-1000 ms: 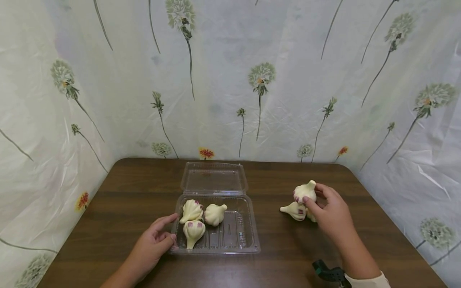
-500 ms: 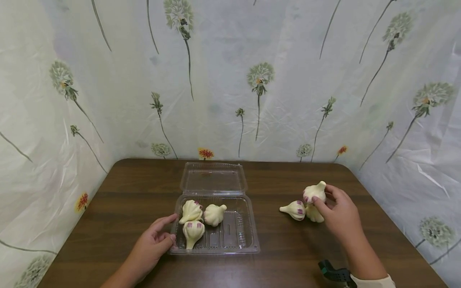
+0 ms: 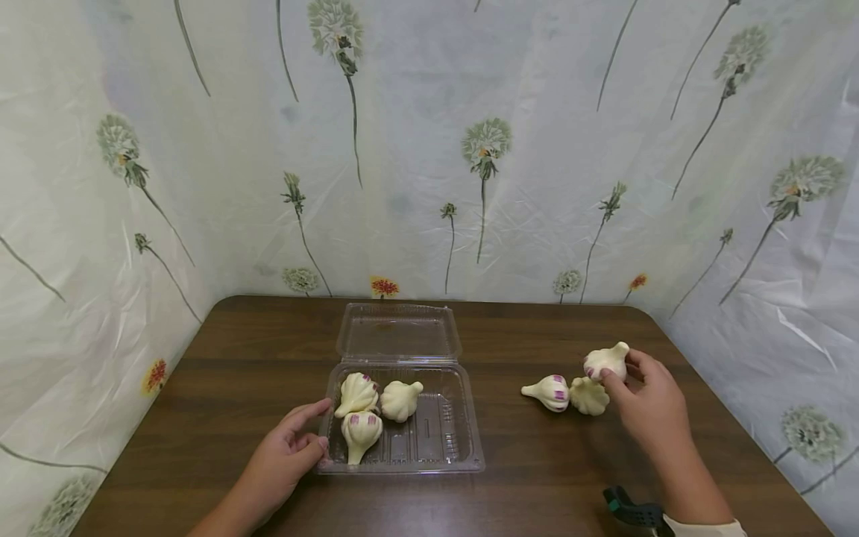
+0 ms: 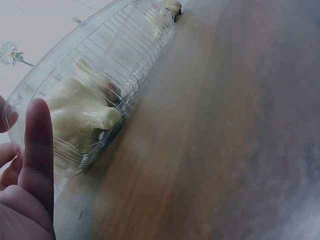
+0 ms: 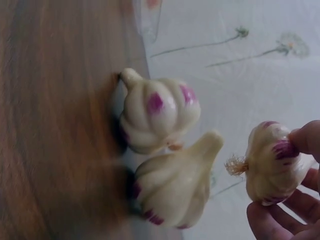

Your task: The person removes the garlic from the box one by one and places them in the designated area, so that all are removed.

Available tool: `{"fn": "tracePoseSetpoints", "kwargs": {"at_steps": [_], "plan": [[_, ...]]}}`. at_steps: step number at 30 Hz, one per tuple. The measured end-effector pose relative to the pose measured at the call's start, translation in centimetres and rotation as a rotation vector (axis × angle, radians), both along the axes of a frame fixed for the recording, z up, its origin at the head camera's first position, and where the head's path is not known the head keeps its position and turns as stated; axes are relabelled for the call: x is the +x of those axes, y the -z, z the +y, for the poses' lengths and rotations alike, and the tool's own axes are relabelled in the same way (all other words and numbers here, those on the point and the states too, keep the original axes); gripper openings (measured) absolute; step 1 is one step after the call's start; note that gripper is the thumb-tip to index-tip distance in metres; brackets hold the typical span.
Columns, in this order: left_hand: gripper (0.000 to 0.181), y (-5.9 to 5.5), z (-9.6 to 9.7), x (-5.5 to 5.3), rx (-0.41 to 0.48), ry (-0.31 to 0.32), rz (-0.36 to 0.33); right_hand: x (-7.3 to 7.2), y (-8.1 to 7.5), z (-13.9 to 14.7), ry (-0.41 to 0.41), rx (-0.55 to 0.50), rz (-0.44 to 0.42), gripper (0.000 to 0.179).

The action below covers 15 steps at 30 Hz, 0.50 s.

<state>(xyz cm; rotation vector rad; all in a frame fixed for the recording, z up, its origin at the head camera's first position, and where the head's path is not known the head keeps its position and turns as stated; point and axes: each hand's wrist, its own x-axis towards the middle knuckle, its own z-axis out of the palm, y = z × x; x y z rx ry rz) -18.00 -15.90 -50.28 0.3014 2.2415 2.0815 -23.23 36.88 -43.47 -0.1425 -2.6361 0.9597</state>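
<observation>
In the head view, an open clear plastic clamshell container [image 3: 470, 447] lies on the table with three garlic bulbs inside: one at the back left [image 3: 358, 394], one in front of it and one to their right. My left hand [image 3: 287, 451] holds the container's left edge, thumb near the front corner. My right hand [image 3: 649, 403] pinches another garlic bulb [image 3: 605, 363] between thumb and fingers, raised over the table. Just left of it, two bulbs lie side by side, one with its stem pointing left [image 3: 550, 393] and a paler one [image 3: 589, 397]. The right wrist view shows the held bulb's [image 5: 272, 162] roots.
The brown wooden table [image 3: 496, 492] reaches back to a dandelion-printed curtain [image 3: 416, 149], which also hangs at both sides. The container's lid [image 3: 399, 332] lies folded back behind its base. A dark strap [image 3: 634, 511] is at the right wrist.
My right hand has moved to the right with its garlic bulb, uncovering the paler bulb on the table. The left hand and the container have stayed in place.
</observation>
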Motion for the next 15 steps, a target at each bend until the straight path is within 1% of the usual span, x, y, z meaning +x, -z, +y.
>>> {"fn": "tracePoseSetpoints", "kwargs": {"at_steps": [3, 7, 15], "plan": [[0.056, 0.0, 0.0, 0.0, 0.002, 0.001, 0.004, 0.1, 0.2, 0.4, 0.007, -0.006, -0.008, 0.073], [0.056, -0.1, 0.0, 0.1, 0.000, -0.005, -0.009, 0.1, 0.7, 1.0, 0.018, -0.002, -0.024, 0.075], [0.057, -0.1, 0.1, 0.1, 0.000, -0.015, -0.024, 0.0, 1.3, 2.3, 0.056, 0.034, -0.098, 0.081]]}}
